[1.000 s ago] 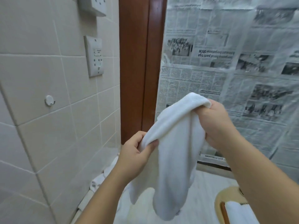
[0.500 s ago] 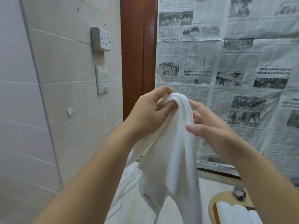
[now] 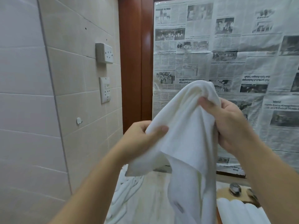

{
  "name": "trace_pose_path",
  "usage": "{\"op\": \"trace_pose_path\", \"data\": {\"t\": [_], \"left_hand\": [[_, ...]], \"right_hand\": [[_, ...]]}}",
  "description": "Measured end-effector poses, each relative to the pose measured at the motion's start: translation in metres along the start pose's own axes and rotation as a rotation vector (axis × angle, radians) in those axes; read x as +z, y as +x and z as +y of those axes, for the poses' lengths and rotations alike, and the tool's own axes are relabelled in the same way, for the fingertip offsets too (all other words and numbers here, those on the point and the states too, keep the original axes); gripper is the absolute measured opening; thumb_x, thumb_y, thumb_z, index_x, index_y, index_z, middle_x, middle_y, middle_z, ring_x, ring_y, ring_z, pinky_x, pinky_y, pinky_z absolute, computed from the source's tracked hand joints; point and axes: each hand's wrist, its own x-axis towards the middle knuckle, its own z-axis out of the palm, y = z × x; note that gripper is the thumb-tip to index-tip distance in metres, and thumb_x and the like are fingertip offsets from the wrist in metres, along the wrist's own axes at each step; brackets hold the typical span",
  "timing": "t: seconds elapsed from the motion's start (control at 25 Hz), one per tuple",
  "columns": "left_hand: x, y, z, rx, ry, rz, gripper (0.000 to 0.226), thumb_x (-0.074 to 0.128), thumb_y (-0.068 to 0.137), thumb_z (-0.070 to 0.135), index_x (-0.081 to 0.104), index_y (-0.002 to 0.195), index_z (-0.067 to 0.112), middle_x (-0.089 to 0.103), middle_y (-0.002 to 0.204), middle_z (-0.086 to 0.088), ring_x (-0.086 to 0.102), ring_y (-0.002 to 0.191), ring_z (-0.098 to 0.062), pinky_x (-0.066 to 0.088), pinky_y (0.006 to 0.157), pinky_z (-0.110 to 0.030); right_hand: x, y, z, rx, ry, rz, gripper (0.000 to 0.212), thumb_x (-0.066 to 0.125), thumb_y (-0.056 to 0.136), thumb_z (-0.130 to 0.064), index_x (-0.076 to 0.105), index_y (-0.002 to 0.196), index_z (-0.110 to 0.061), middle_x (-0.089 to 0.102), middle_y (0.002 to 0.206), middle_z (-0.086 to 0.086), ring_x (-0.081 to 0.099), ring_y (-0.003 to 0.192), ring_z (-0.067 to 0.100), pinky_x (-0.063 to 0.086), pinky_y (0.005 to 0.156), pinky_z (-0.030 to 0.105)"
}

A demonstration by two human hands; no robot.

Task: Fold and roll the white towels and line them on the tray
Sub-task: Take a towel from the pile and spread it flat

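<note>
Towel [image 3: 186, 135] hangs in mid-air above the tray [image 3: 217, 215], left hand [image 3: 142, 138] and right hand [image 3: 231, 125] each pinching its top edge, likely to spread it for folding.

white towel [image 3: 186, 126] hanging unfolded in mid-air, rolled white towels [image 3: 239, 210] lined lower right

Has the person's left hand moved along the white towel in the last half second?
Yes. The left hand has dropped down and left, away from the right hand, now gripping the white towel lower beside the brown wooden door frame.
</note>
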Motion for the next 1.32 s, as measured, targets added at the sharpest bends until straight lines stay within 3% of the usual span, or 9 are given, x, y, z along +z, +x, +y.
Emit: {"op": "trace_pose_path", "data": {"t": [0.16, 0.28, 0.4, 0.6, 0.72, 0.84, 0.96, 1.12, 1.32], "left_hand": [[-0.009, -0.012, -0.023, 0.005, -0.228, 0.127, 0.038, 0.069, 0.096, 0.049, 0.071, 0.107, 0.013, 0.074, 0.106, -0.015, 0.073, 0.098, -0.037, 0.058, 0.09, -0.065], [-0.019, -0.004, 0.013, 0.176, -0.24, 0.229, 0.03, 0.065, 0.099, 0.041, 0.068, 0.104, 0.012, 0.074, 0.092, -0.011, 0.071, 0.08, -0.025, 0.063, 0.072, -0.045], [-0.028, 0.002, 0.067, 0.404, 0.014, 0.264, 0.016, 0.069, 0.098, 0.037, 0.069, 0.09, 0.023, 0.069, 0.075, -0.005, 0.056, 0.064, -0.014, 0.046, 0.059, -0.024], [-0.005, 0.02, 0.121, 0.621, 0.351, 0.019, 0.007, 0.079, 0.09, 0.032, 0.075, 0.087, 0.026, 0.068, 0.074, 0.01, 0.058, 0.065, 0.002, 0.045, 0.061, -0.016], [0.006, 0.028, 0.113, 0.62, 0.38, 0.025, 0.015, 0.085, 0.082, 0.036, 0.075, 0.084, 0.025, 0.067, 0.072, 0.005, 0.053, 0.06, -0.003, 0.044, 0.057, -0.025], [0.021, 0.015, 0.083, 0.426, 0.151, 0.14, 0.027, 0.089, 0.077, 0.045, 0.072, 0.087, 0.026, 0.067, 0.072, 0.006, 0.052, 0.057, -0.001, 0.04, 0.054, -0.02], [0.048, -0.02, 0.042, 0.104, -0.153, 0.162, 0.046, 0.086, 0.074, 0.061, 0.067, 0.095, 0.025, 0.07, 0.081, 0.009, 0.064, 0.069, 0.0, 0.047, 0.06, -0.019], [0.088, -0.073, 0.0, -0.013, -0.364, 0.25, 0.045, 0.086, 0.081, 0.05, 0.064, 0.089, 0.012, 0.06, 0.07, 0.012, 0.056, 0.065, -0.005, 0.044, 0.061, -0.021], [0.083, -0.071, -0.018, -0.024, -0.476, 0.435, 0.033, 0.079, 0.087, 0.042, 0.062, 0.085, 0.014, 0.062, 0.075, -0.004, 0.057, 0.07, -0.018, 0.048, 0.066, -0.041]], "right_hand": [[-0.014, -0.019, -0.008, 0.146, -0.086, -0.135, 0.033, 0.077, 0.085, -0.017, 0.072, 0.115, -0.005, 0.075, 0.116, 0.018, 0.075, 0.099, 0.03, 0.063, 0.08, 0.037], [-0.031, -0.044, -0.006, 0.359, -0.23, -0.45, 0.049, 0.092, 0.069, -0.016, 0.076, 0.115, -0.018, 0.073, 0.123, 0.017, 0.072, 0.111, 0.035, 0.062, 0.086, 0.042], [-0.032, -0.06, -0.003, 0.398, -0.196, -0.695, 0.063, 0.087, 0.075, -0.019, 0.065, 0.135, -0.022, 0.064, 0.138, 0.019, 0.064, 0.125, 0.04, 0.056, 0.096, 0.054], [-0.002, -0.056, -0.008, 0.147, -0.289, -0.339, 0.036, 0.083, 0.086, -0.025, 0.071, 0.12, -0.02, 0.076, 0.117, 0.007, 0.074, 0.108, 0.027, 0.063, 0.083, 0.034], [0.005, -0.046, -0.01, 0.036, -0.31, -0.144, 0.024, 0.072, 0.092, -0.016, 0.072, 0.116, -0.011, 0.077, 0.11, 0.014, 0.074, 0.104, 0.029, 0.059, 0.093, 0.043], [0.005, -0.041, -0.009, -0.009, -0.328, -0.087, 0.018, 0.072, 0.094, -0.023, 0.073, 0.105, -0.01, 0.071, 0.108, 0.03, 0.066, 0.091, 0.03, 0.048, 0.087, 0.049], [0.007, -0.043, 0.0, -0.016, -0.373, 0.072, 0.013, 0.065, 0.095, -0.024, 0.073, 0.086, -0.018, 0.073, 0.089, 0.021, 0.062, 0.077, 0.025, 0.046, 0.073, 0.042], [0.009, -0.05, 0.021, 0.147, -0.428, 0.207, 0.025, 0.063, 0.087, -0.031, 0.059, 0.078, -0.007, 0.058, 0.075, 0.015, 0.053, 0.068, 0.025, 0.039, 0.064, 0.042], [0.004, -0.062, 0.046, 0.364, -0.473, 0.072, 0.028, 0.06, 0.085, -0.021, 0.061, 0.097, 0.005, 0.069, 0.09, 0.032, 0.068, 0.072, 0.038, 0.047, 0.065, 0.045]]}}
